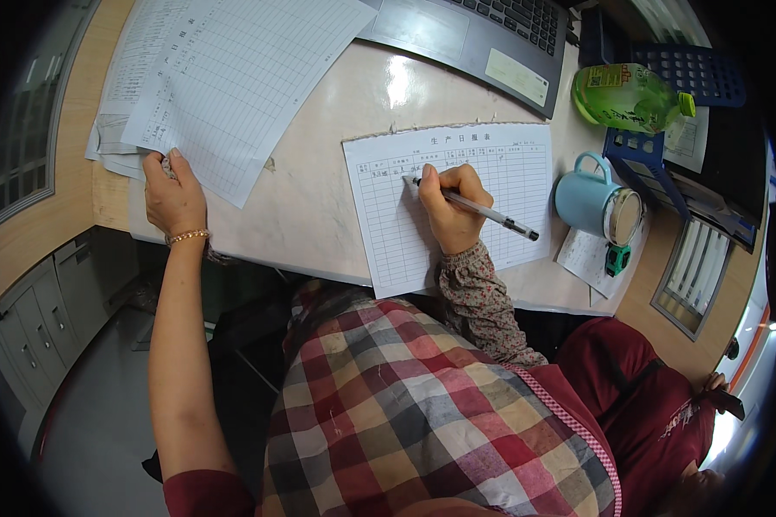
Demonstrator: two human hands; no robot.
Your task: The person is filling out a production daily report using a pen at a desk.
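My right hand (pixel 453 207) grips a pen (pixel 478 207) with its tip on a printed form sheet (pixel 509 172) lying on the white desk (pixel 319 189). The hand rests on the sheet's middle. My left hand (pixel 172 194) lies at the desk's left edge, fingers on the lower corner of a stack of gridded papers (pixel 224 77). A gold bracelet circles that wrist.
A laptop (pixel 483 34) sits at the back. A light blue mug (pixel 595 202) stands right of the form, with a small green tape measure (pixel 616 258) and note paper below it. A green bottle (pixel 629 96) lies on a blue rack (pixel 690 77). Grey cabinets stand lower left.
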